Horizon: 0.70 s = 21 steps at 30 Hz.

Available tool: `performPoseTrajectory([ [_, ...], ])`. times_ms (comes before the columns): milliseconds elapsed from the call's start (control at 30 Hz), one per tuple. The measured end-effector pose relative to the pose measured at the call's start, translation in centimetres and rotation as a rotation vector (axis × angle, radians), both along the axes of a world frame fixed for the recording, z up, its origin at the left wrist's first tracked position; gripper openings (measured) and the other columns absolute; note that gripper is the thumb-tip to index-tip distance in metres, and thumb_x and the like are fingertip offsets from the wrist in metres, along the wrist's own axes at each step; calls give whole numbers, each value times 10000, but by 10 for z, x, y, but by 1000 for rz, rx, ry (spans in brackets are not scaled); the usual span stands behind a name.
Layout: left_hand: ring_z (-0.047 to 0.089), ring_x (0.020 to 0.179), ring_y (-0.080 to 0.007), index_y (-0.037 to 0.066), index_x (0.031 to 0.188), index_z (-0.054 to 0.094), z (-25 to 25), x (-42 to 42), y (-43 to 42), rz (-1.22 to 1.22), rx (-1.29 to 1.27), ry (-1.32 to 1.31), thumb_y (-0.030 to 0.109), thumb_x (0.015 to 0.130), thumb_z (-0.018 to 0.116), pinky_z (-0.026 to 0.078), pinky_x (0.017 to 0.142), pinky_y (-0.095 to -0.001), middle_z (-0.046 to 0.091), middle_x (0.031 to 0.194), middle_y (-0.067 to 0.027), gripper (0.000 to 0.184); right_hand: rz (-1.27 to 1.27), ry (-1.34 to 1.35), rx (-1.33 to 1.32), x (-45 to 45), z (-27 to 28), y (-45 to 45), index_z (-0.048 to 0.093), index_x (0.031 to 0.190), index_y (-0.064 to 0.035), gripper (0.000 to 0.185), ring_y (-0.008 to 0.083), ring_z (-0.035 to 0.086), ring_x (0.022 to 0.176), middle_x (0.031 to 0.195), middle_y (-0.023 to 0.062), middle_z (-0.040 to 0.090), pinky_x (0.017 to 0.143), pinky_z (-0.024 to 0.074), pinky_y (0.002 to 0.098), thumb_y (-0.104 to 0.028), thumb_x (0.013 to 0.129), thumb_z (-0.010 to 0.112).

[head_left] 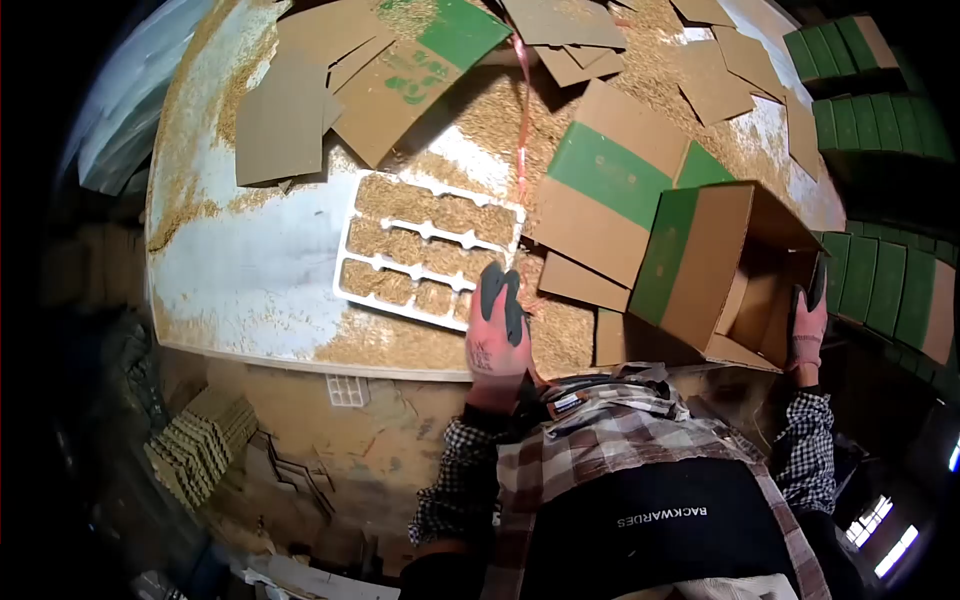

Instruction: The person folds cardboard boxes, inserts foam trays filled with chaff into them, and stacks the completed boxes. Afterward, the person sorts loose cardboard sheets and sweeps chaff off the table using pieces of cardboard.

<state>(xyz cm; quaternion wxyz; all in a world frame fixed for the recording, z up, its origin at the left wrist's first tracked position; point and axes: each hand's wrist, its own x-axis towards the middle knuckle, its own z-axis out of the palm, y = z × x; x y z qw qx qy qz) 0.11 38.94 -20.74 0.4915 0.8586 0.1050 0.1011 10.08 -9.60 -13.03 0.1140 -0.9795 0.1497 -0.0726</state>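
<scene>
My left hand [499, 325], in a pink glove with dark fingertips, rests at the lower right corner of a white divider tray [342, 262]. Its fingers are stretched out and slightly apart over the tray's edge. The tray lies flat, its compartments filled with loose tan husks or shavings. On the right, my right hand [809, 322] grips the side wall of an open cardboard box [690, 262] with a green band. This box is tilted, its opening turned to the right, and the parts of my fingers behind the wall are hidden.
Flattened green-banded cardboard [610, 175] leans beside the box. Loose cardboard pieces [280, 125] and scattered husks [650, 70] cover the far table [240, 290]. A pink strap [522, 120] runs between them. Stacked green boxes [885, 285] stand at right; stacked egg-tray-like sheets [203, 445] sit below left.
</scene>
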Motion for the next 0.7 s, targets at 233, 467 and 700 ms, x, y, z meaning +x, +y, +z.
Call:
performPoseTrajectory([
  [233, 358, 1284, -464, 55, 1297, 504, -35, -109, -119, -252, 250, 480, 334, 661, 765, 281, 1070, -564, 416, 1378, -248, 742, 42, -42, 505, -4, -14, -92, 401, 1376, 55, 552, 255, 519, 1166, 1346, 174, 503, 1000, 400, 330, -181, 918, 599],
  [467, 112, 1412, -463, -22, 1448, 247, -43, -6, -103, -280, 842, 855, 648, 556, 766, 78, 1164, -553, 182, 1482, -348, 1230, 100, -58, 533, -13, -26, -133, 403, 1361, 63, 585, 268, 540, 1150, 1325, 181, 521, 976, 433, 346, -212, 895, 623],
  [700, 519, 1189, -340, 132, 1188, 649, -67, 112, -105, -375, 895, 459, 630, 766, 538, 247, 1051, -618, 573, 1284, -155, 662, 136, -99, 491, -17, -23, -141, 403, 1362, 65, 593, 275, 528, 1171, 1340, 186, 510, 995, 419, 350, -197, 885, 636],
])
